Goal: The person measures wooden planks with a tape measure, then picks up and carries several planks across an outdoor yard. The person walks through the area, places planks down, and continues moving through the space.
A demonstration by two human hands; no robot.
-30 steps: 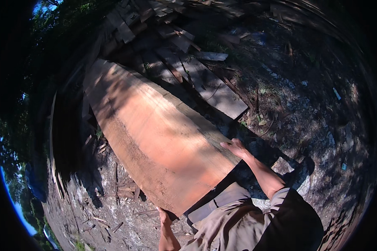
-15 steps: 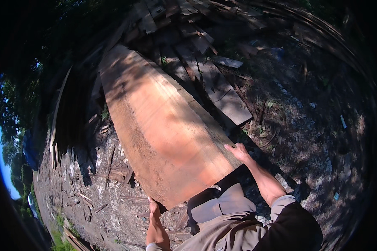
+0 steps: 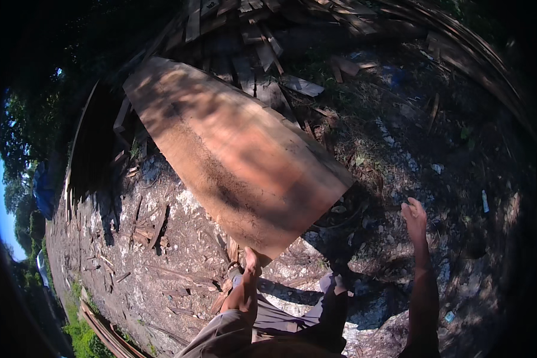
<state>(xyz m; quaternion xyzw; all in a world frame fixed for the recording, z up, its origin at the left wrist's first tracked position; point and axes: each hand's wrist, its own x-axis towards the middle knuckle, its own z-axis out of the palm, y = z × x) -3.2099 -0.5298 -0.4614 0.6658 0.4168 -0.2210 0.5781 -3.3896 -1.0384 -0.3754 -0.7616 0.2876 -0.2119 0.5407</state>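
A wide, thick wooden slab (image 3: 238, 161) slants away from me, its far end over the wood pile and its near end raised toward me. Sun and leaf shadow mottle its orange-brown face, and a dark rough band runs along its length. At the near corner, my left hand (image 3: 252, 261) grips the edge; some fingers are hidden beneath. My right hand (image 3: 416, 218) is off the slab, to the right of its near end, held up over the ground with loosely bent fingers and nothing in it.
Several loose boards (image 3: 268, 48) lie heaped beyond the slab. More planks (image 3: 80, 149) stand stacked at the left, and long strips (image 3: 104, 331) lie at lower left. Bark and wood scraps (image 3: 155, 230) litter the ground. A small pale bottle-like object (image 3: 485, 201) lies at right.
My right hand has let go of the slab's right edge and moved out to the right. The slab's near end has swung rightward and away, my left hand still on its corner.
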